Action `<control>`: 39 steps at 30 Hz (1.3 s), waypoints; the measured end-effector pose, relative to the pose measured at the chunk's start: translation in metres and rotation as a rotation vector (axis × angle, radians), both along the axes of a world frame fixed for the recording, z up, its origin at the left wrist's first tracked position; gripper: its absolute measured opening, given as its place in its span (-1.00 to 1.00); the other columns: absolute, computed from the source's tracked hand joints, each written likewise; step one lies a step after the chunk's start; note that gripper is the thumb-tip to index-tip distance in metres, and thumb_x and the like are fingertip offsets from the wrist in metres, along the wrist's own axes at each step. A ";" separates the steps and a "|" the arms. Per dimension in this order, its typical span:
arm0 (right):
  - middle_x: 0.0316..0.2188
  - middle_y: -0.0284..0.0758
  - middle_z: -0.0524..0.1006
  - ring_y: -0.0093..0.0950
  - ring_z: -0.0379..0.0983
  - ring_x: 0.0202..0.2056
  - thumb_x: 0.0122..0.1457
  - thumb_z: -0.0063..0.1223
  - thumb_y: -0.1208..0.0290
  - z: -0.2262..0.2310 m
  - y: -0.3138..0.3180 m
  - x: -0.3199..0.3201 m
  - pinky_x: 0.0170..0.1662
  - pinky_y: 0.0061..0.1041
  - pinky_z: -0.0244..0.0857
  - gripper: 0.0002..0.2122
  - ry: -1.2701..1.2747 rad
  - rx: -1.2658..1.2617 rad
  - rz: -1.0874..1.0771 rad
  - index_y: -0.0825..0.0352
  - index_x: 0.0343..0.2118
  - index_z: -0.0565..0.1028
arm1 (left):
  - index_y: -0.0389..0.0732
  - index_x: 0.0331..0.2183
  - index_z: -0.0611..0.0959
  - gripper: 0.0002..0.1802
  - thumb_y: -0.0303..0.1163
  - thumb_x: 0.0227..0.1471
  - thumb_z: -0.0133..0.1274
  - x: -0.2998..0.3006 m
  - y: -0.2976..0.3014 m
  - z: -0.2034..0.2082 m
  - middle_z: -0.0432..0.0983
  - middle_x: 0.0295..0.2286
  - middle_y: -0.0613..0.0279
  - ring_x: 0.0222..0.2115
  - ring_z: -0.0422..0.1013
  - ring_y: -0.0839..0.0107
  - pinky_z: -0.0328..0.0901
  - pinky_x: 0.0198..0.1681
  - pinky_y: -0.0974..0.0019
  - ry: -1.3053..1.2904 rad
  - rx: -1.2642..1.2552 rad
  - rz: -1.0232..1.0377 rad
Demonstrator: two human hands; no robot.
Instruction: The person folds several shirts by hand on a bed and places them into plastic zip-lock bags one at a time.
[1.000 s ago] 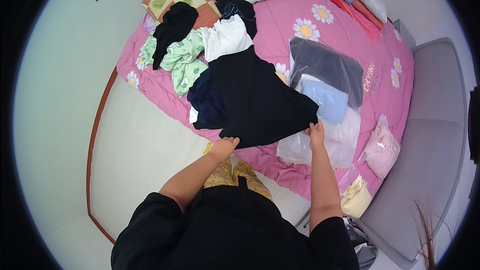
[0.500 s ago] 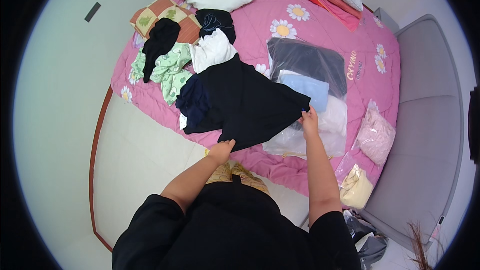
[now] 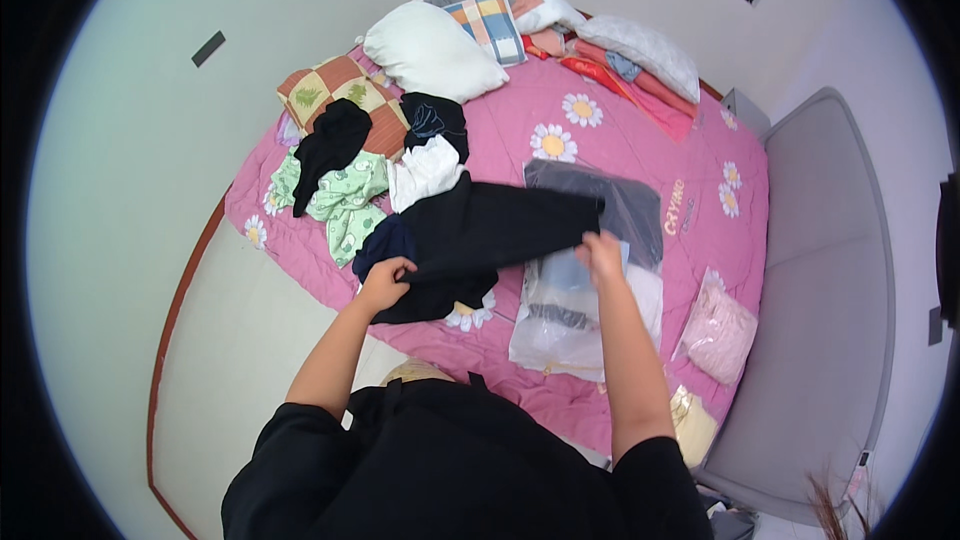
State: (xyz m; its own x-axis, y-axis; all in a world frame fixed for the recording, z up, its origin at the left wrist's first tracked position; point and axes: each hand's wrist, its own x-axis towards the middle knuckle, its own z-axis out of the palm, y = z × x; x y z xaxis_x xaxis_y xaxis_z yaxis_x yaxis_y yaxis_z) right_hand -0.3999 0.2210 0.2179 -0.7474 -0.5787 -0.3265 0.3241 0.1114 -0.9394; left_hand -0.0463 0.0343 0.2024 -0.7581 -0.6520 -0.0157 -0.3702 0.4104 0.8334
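A long black garment (image 3: 490, 225) is stretched sideways above the bed, narrowing toward its right end; its exact kind is unclear. My left hand (image 3: 385, 285) pinches its near left part, beside a dark navy cloth (image 3: 385, 245). At the narrow right end my right hand (image 3: 601, 258), slightly blurred, is closed on the edge. More black cloth (image 3: 430, 300) lies below the left hand; whether it belongs to the same garment I cannot tell. Under the right hand is a clear plastic bag (image 3: 545, 345) with folded dark, light blue and white clothes.
A pink daisy-patterned quilt (image 3: 500, 130) covers the bed. On its left are green printed cloth (image 3: 350, 185), a white cloth (image 3: 425, 172) and black clothes (image 3: 335, 140). Pillows (image 3: 425, 50) line the far side. Bagged pink cloth (image 3: 720, 330) lies near the grey headboard (image 3: 810, 300).
Both hands have shifted left, the left hand farther. The black garment has gone from a wide spread to a narrower strip. The head view has tilted up, showing more wall.
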 end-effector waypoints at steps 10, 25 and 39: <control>-0.69 -0.30 0.35 -0.39 0.33 -0.65 -0.17 -0.12 0.59 -0.139 0.022 0.037 -0.56 -0.43 0.31 -0.95 -0.798 0.383 0.151 0.28 -0.61 0.33 | -0.25 -0.44 0.60 -0.68 -0.47 -0.43 0.01 0.037 -0.046 -0.140 0.49 -0.50 0.00 -0.44 0.43 0.18 0.30 -0.30 0.27 -0.348 0.159 -0.085; -0.45 -0.38 0.41 -0.52 0.31 -0.50 -0.07 -0.17 0.65 0.254 -0.309 -0.024 -0.46 -0.56 0.19 -0.78 -0.041 -0.750 0.241 0.25 -0.32 0.31 | -0.31 -0.38 0.53 -0.66 -0.69 -0.35 -0.15 0.006 -0.262 0.275 0.43 -0.53 0.25 -0.51 0.33 0.47 0.22 -0.40 0.49 0.469 -0.124 0.194; -0.38 -0.42 0.45 -0.56 0.38 -0.45 -0.11 -0.15 0.56 0.020 -0.007 -0.149 -0.56 -0.64 0.18 -0.77 -0.235 -0.362 0.000 0.22 -0.31 0.34 | -0.18 -0.09 0.40 -0.40 -0.53 -0.34 -0.07 -0.119 0.019 0.077 0.41 -0.29 -0.05 -0.30 0.37 0.09 0.27 -0.22 0.21 0.076 -0.193 -0.436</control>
State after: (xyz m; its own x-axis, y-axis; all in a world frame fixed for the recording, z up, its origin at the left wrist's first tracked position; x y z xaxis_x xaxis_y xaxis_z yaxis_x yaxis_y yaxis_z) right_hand -0.5493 0.2142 0.2378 -0.6770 -0.6872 -0.2635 0.5337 -0.2117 -0.8188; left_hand -0.1649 0.0531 0.2792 -0.9558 -0.2587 0.1398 -0.0706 0.6634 0.7449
